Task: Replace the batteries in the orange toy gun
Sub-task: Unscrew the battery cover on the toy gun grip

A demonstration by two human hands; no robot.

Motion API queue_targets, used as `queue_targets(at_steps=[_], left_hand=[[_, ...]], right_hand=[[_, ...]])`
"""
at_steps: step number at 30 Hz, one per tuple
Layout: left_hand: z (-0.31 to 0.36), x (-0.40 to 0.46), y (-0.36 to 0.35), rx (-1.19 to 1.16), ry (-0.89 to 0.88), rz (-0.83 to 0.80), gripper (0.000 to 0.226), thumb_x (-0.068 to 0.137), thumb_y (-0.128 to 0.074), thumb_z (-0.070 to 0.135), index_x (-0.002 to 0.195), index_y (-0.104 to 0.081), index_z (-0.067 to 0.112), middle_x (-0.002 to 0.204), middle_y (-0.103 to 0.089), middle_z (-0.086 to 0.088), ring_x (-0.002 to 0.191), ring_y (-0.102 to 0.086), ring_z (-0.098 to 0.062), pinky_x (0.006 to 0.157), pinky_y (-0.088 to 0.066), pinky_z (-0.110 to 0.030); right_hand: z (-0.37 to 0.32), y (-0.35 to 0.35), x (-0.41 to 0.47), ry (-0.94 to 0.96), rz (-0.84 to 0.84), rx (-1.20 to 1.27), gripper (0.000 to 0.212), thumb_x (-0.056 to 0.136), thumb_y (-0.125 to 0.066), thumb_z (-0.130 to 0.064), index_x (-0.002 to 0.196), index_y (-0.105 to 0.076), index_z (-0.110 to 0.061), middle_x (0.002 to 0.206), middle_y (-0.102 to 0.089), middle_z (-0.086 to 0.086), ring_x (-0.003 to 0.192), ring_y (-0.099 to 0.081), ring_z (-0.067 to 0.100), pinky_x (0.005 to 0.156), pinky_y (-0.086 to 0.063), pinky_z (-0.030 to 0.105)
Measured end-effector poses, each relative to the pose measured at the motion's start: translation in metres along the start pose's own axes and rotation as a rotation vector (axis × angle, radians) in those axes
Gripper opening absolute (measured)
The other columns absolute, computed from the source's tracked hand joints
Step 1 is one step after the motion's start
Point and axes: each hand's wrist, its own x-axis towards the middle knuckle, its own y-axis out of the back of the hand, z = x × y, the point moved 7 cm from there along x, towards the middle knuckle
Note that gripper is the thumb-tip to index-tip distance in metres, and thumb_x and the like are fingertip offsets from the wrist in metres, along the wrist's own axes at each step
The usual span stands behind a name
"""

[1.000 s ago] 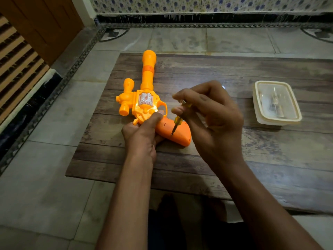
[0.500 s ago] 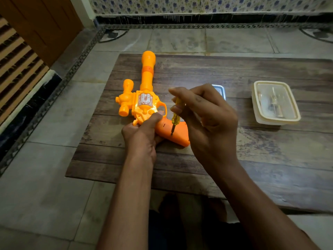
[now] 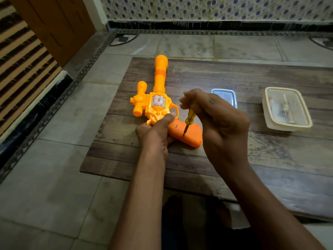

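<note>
A dim tiled floor runs to a patterned wall, and on it lies a low wooden bench [image 3: 234, 159] carrying everything. The orange toy gun [image 3: 158, 103] lies flat near the bench's left edge, barrel pointing away. The left hand [image 3: 155, 136] holds it at the joint of trigger guard and handle, thumb pressed on top, a firm grip. The right hand [image 3: 216, 120] pinches a small yellow-handled screwdriver [image 3: 189, 120] in a narrow fingertip grip, its tip set into the handle, seemingly on a cover screw. The battery cover looks closed, so the task seems at an early stage: unscrewing, swapping cells and reclosing remain. A small blue-rimmed tray [image 3: 227, 95] and a lidded plastic box [image 3: 286, 109] sit to the right.
</note>
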Motion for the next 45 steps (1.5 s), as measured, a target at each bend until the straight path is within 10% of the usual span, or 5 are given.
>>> queue_targets(at_steps=[30, 45], left_hand=[[0.0001, -0.0006, 0.0007, 0.024, 0.008, 0.018, 0.027, 0.08, -0.083, -0.001, 0.103, -0.072, 0.01, 0.101, -0.078, -0.016, 0.09, -0.076, -0.031, 0.057, -0.063, -0.039], [0.003, -0.0014, 0.0009, 0.031, -0.047, 0.023, 0.03, 0.079, -0.084, -0.002, 0.103, -0.073, 0.012, 0.109, -0.078, -0.016, 0.101, -0.077, -0.034, 0.076, -0.065, -0.055]], right_hand=[[-0.0015, 0.0031, -0.0001, 0.073, 0.024, -0.124, 0.024, 0.092, -0.071, 0.007, 0.115, -0.073, 0.003, 0.104, -0.067, 0.014, 0.097, -0.069, 0.022, 0.081, -0.056, 0.035], [0.0044, 0.0083, -0.0003, 0.003, 0.092, -0.058, 0.028, 0.091, -0.066, 0.011, 0.118, -0.072, 0.003, 0.104, -0.073, 0.012, 0.098, -0.072, 0.015, 0.086, -0.058, 0.029]])
